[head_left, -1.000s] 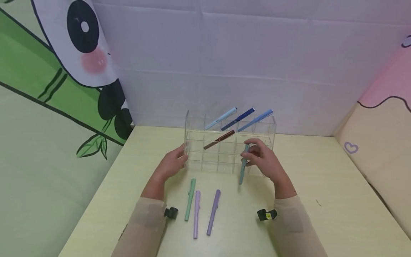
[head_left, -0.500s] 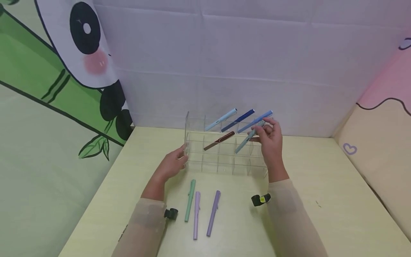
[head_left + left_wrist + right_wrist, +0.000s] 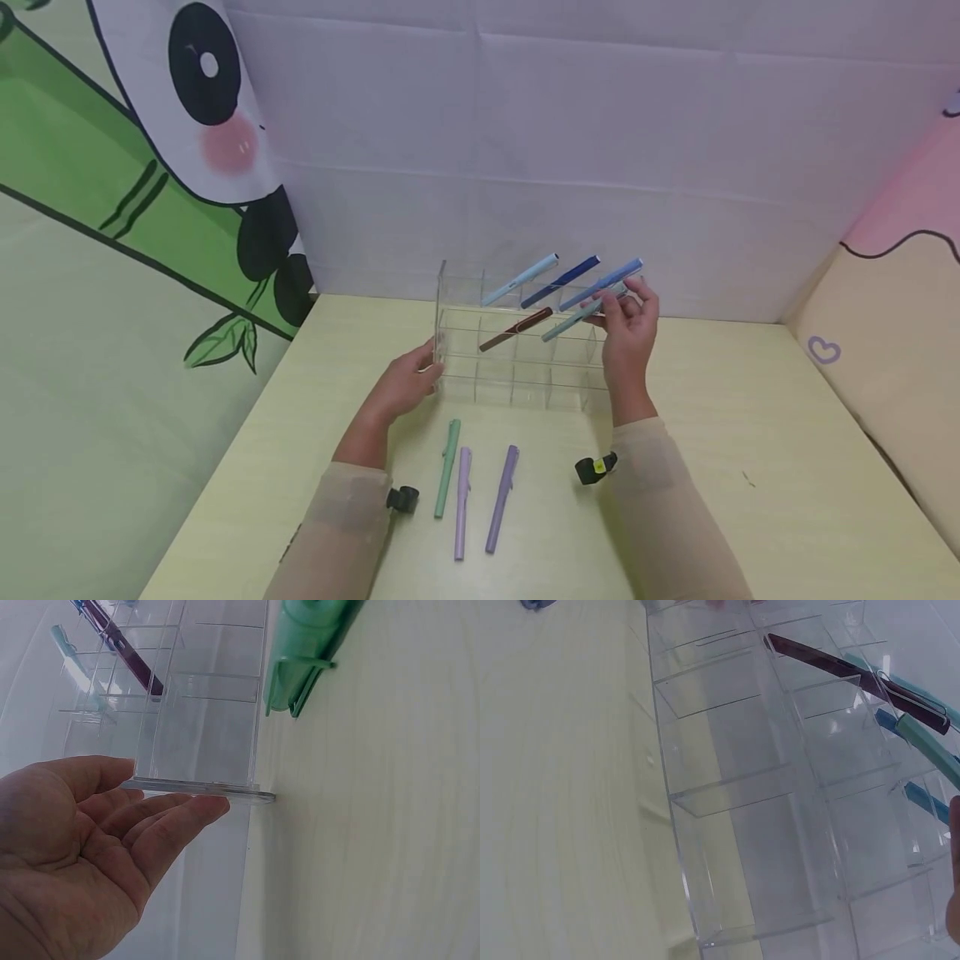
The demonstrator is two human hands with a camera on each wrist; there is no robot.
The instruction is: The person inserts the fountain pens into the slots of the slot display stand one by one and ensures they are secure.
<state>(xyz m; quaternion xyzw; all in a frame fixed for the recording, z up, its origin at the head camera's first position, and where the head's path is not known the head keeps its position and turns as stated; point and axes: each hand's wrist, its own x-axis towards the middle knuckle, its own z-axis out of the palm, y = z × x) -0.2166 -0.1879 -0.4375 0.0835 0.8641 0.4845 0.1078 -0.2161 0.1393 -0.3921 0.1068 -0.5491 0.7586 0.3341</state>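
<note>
A clear acrylic tiered rack [image 3: 531, 392] with compartments stands on the table. My left hand [image 3: 401, 385] grips its left side panel [image 3: 202, 788], thumb on one face and fingers on the other. My right hand [image 3: 631, 327] pinches a grey-green pen [image 3: 572, 321] by its upper end, tilted over the middle tier, lower tip right of a brown pen [image 3: 516, 330]. That brown pen leans in a middle-tier compartment. In the top tier lean a light blue pen [image 3: 521, 280], a dark blue pen [image 3: 560, 282] and a mid-blue pen [image 3: 602, 285], the last close to my right fingertips.
In front of the rack, on the pale table [image 3: 750, 400], lie a green pen [image 3: 447, 468], a lilac pen [image 3: 462, 504] and a purple pen [image 3: 502, 500]. A white cloth backdrop [image 3: 525, 167] rises behind the rack. Printed panels stand at both sides.
My right hand has lifted the grey-green pen from before the rack's lower right up to the middle tier, turning it from near upright to slanted. My left hand keeps its hold.
</note>
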